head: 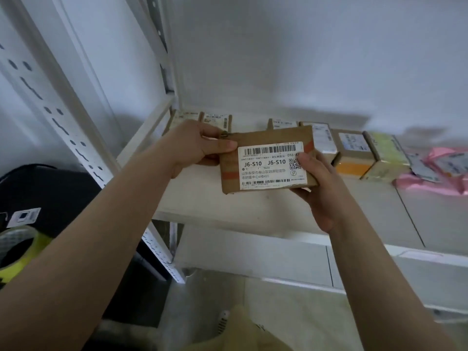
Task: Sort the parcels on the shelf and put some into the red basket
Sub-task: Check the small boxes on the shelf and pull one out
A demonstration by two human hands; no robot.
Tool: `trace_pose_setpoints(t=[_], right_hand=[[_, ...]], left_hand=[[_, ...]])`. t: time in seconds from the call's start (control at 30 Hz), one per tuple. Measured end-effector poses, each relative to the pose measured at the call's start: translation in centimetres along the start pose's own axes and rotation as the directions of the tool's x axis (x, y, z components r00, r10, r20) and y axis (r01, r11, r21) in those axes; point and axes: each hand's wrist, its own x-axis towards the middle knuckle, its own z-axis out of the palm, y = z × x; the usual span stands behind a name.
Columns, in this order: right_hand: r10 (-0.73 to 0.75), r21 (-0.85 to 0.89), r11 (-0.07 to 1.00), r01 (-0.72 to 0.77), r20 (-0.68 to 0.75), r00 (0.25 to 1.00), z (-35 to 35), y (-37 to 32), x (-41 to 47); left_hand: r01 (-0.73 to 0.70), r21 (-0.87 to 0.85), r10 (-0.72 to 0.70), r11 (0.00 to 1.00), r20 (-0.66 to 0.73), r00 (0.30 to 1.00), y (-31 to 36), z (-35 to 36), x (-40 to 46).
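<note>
a: status of the hands, left to right?

b: the left hand [200,145] pinches the top left corner of a brown parcel [268,160], thumb on the front face, fingers behind. the right hand [321,188] grips the lower right corner, thumb over the edge of the white label [272,165]. the parcel is held in the air above the front left part of the shelf [202,196], label facing the camera.

a: procedure for this step?

b: judged as the label check. keep the parcel flat to the eye. slide the right thumb off the label so the square code and the text beside it read in full. support both corners until a slot or the basket is chosen. the red basket is not in view, so its place cannot be told.

a: what else is on the shelf?

b: along the back edge, two small boxes [202,120] at the left corner, then a gap. behind the held parcel a row starts: more small boxes, one with an orange band [352,165], a yellowish box [385,155], then pink bags [435,171] toward the right edge.

a: the room?

b: a white wall behind. a white slotted upright [50,107] at the left. a black bag [50,188] and a tape roll [22,247] lie at the lower left, off the shelf.
</note>
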Motion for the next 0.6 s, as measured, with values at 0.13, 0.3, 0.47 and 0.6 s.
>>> trace_pose_setpoints(t=[0.13,0.3,0.47,0.6], right_hand=[[0.009,0.015,1.0,-0.007,-0.118,0.993,-2.1,2.0,-6.0],[0.059,0.03,0.998,-0.052,-0.288,0.956,-7.3,4.0,-13.7],[0.124,0.019,0.992,-0.125,-0.356,0.926,-13.8,5.5,-20.2],[0.184,0.079,0.983,-0.166,-0.481,0.857,-20.8,7.7,-26.4]], left_hand=[[-0.015,0.038,0.011,0.999,0.108,0.994,-1.2,3.4,-2.8],[-0.163,0.279,0.066,0.946,0.329,0.942,-2.0,10.1,-5.1],[-0.221,0.333,-0.032,0.917,0.612,0.79,-2.4,18.5,-5.8],[-0.231,0.339,-0.138,0.912,0.784,0.605,-4.0,28.1,-7.1]])
